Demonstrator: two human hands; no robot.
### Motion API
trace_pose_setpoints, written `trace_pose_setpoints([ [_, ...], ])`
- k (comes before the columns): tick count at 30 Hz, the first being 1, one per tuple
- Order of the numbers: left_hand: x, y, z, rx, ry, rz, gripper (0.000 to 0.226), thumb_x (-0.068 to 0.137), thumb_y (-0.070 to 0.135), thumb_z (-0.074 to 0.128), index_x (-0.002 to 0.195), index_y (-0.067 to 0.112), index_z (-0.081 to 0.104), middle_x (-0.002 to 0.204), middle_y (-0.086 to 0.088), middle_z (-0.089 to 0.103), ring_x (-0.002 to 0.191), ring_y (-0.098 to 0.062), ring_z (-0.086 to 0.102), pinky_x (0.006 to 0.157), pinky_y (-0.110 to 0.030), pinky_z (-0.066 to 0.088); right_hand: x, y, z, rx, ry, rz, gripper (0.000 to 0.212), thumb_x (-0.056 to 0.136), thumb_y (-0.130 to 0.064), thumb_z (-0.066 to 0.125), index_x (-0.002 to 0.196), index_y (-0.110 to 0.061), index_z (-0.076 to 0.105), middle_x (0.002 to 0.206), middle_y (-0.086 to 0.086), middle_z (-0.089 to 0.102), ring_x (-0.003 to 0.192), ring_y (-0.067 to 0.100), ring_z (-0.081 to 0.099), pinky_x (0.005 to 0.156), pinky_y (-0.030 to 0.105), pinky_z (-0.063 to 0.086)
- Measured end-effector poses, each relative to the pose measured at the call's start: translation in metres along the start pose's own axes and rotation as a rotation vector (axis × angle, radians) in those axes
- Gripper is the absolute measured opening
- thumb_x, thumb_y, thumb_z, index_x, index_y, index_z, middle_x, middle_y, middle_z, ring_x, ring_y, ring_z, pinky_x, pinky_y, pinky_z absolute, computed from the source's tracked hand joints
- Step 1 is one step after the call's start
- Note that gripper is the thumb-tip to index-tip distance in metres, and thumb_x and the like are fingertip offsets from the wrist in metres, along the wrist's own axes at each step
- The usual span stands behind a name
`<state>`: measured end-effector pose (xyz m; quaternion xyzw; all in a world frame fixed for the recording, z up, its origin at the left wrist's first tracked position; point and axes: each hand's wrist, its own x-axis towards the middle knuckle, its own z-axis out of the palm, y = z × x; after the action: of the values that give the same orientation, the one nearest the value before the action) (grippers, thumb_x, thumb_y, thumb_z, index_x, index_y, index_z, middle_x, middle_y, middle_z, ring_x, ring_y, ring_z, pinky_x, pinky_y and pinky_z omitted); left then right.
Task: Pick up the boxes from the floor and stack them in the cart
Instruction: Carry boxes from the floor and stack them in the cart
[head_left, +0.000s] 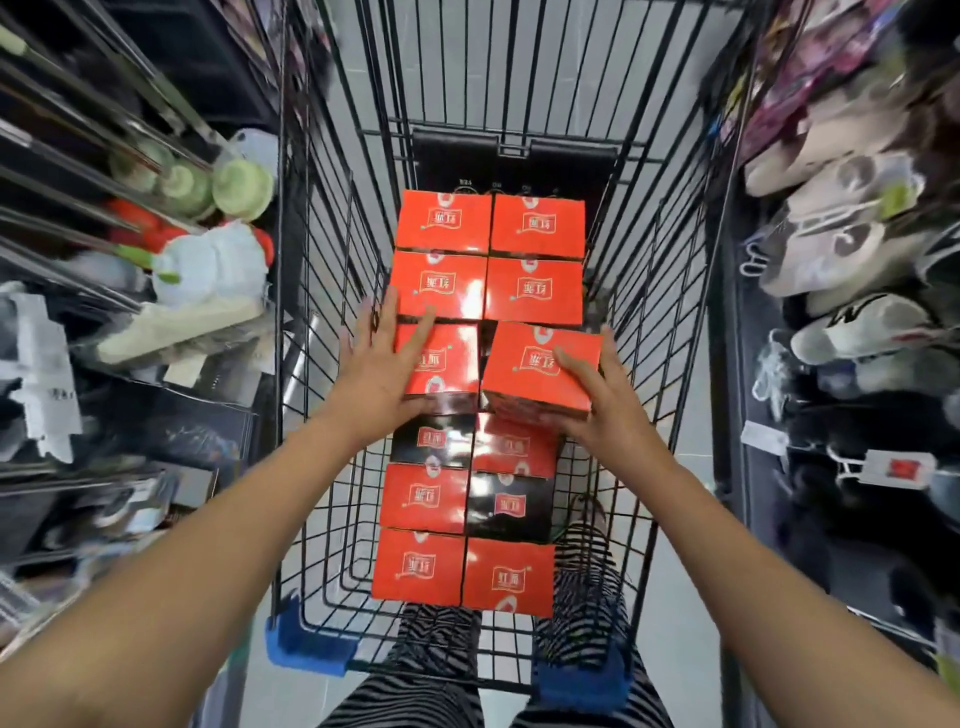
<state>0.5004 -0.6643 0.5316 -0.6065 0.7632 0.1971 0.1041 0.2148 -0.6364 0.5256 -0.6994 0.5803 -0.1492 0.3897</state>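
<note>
Leaning over the black wire shopping cart (649, 312) with blue plastic corner guards (306, 644), the person has both bare arms down inside the basket. Right hand (597, 400) is clamped on a glossy red-orange cardboard box with a white-and-gold label (524, 374), thumb laid across the top, fingers wrapped round its right side. That box sits skewed and a touch tilted at the right of the third row, not square with its neighbours, with a dark gap between it and the box on its left. Left hand (384, 364) lies flat, fingers straight and spread, on the matching red box beside it (452, 364), and the fingertips reach onto the row beyond. No curl in those fingers, just a press. Past the hands, four more red boxes (441, 223) sit two by two, snug and level, at the far end of the cart. Nearer the person, a lower layer of boxes (421, 499) runs in two columns, most red side up, two showing black faces. Zebra-striped trousers (405, 701) show below the cart's near edge. Shelves on the left (130, 234) hold blurred goods, green lids among them, and racks on the right (841, 234) carry pale shoes and slippers
</note>
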Motion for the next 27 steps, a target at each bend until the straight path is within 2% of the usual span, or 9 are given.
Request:
trace_pose_setpoints([
  [2, 0.001, -0.001, 0.000, -0.106, -0.054, -0.049, 0.118, 0.078, 0.051, 0.070, 0.144, 0.037, -0.027, 0.153, -0.008, -0.034, 0.146, -0.037, -0.007, 0.118, -0.051, 0.006, 0.011, 0.006, 0.008, -0.029, 0.007, 0.024, 0.085, 0.080, -0.010, 0.076, 0.142, -0.047, 0.033, 0.162, 0.010, -0.007, 0.146, 0.025, 0.015, 0.115, 0.032, 0.022],
  [4, 0.001, -0.001, 0.001, -0.181, -0.057, -0.035, 0.116, 0.079, 0.046, 0.073, 0.149, 0.035, -0.019, 0.154, -0.007, -0.034, 0.147, -0.032, -0.003, 0.119, -0.047, 0.012, 0.018, 0.008, 0.014, 0.018, 0.038, 0.098, 0.091, 0.078, 0.000, 0.075, 0.143, -0.049, 0.032, 0.162, 0.010, 0.004, 0.146, 0.028, 0.022, 0.115, 0.044, 0.030],
  [7, 0.002, 0.002, 0.005, -0.259, -0.044, -0.018, 0.113, 0.081, 0.032, 0.075, 0.150, 0.035, -0.015, 0.152, -0.004, -0.038, 0.147, -0.032, -0.009, 0.119, -0.045, 0.012, 0.017, 0.005, 0.021, 0.083, 0.062, 0.156, 0.097, 0.079, 0.003, 0.073, 0.143, -0.054, 0.027, 0.159, 0.010, 0.017, 0.144, 0.027, 0.027, 0.114, 0.045, 0.033],
  [12, 0.007, 0.002, 0.004, -0.258, -0.056, 0.085, 0.106, 0.087, 0.019, 0.068, 0.148, 0.035, -0.017, 0.150, 0.000, -0.040, 0.143, -0.037, -0.022, 0.113, -0.047, -0.001, 0.012, 0.003, 0.031, 0.174, 0.102, 0.152, 0.096, 0.084, -0.003, 0.070, 0.137, -0.067, 0.020, 0.159, 0.007, 0.019, 0.145, 0.027, 0.025, 0.111, 0.053, 0.036],
  [14, 0.009, -0.003, 0.005, -0.275, -0.055, 0.094, 0.108, 0.086, 0.020, 0.069, 0.148, 0.034, -0.018, 0.149, 0.001, -0.041, 0.143, -0.036, -0.021, 0.115, -0.050, 0.000, 0.011, 0.001, 0.032, 0.168, 0.083, 0.165, 0.091, 0.085, -0.017, 0.072, 0.138, -0.066, 0.017, 0.160, 0.007, 0.015, 0.146, 0.028, 0.022, 0.111, 0.054, 0.035],
  [18, 0.009, -0.011, 0.010, -0.390, -0.007, 0.080, 0.120, 0.079, 0.022, 0.077, 0.148, 0.035, -0.020, 0.147, 0.003, -0.045, 0.147, -0.026, -0.012, 0.117, -0.049, 0.023, 0.009, -0.007, 0.026, 0.245, 0.051, 0.213, 0.091, 0.075, -0.059, 0.069, 0.138, -0.069, 0.004, 0.161, -0.002, 0.012, 0.146, 0.023, 0.021, 0.113, 0.054, 0.031],
  [22, 0.010, -0.011, 0.011, -0.410, 0.022, 0.054, 0.121, 0.079, 0.026, 0.076, 0.147, 0.027, -0.024, 0.148, 0.005, -0.043, 0.148, -0.024, -0.003, 0.114, -0.047, 0.030, 0.024, -0.007, 0.021, 0.352, 0.115, 0.248, 0.103, 0.068, -0.068, 0.069, 0.138, -0.067, -0.006, 0.152, -0.012, 0.029, 0.139, 0.017, 0.034, 0.111, 0.051, 0.035],
  [25, 0.009, -0.010, 0.015, -0.390, 0.044, 0.051, 0.119, 0.083, 0.024, 0.073, 0.146, 0.020, -0.028, 0.150, 0.000, -0.042, 0.148, -0.023, -0.008, 0.116, -0.046, 0.025, 0.032, -0.003, 0.024, 0.278, 0.063, 0.280, 0.110, 0.060, -0.085, 0.058, 0.142, -0.059, -0.011, 0.157, 0.001, 0.023, 0.143, 0.022, 0.028, 0.112, 0.053, 0.032],
  [27, 0.008, -0.010, 0.018, -0.397, 0.065, 0.079, 0.119, 0.083, 0.021, 0.073, 0.144, 0.019, -0.029, 0.149, 0.000, -0.043, 0.147, -0.023, -0.012, 0.117, -0.047, 0.025, 0.033, 0.000, 0.025, 0.264, 0.032, 0.279, 0.111, 0.061, -0.085, 0.057, 0.142, -0.056, -0.013, 0.158, 0.003, 0.018, 0.144, 0.022, 0.025, 0.113, 0.054, 0.031],
])
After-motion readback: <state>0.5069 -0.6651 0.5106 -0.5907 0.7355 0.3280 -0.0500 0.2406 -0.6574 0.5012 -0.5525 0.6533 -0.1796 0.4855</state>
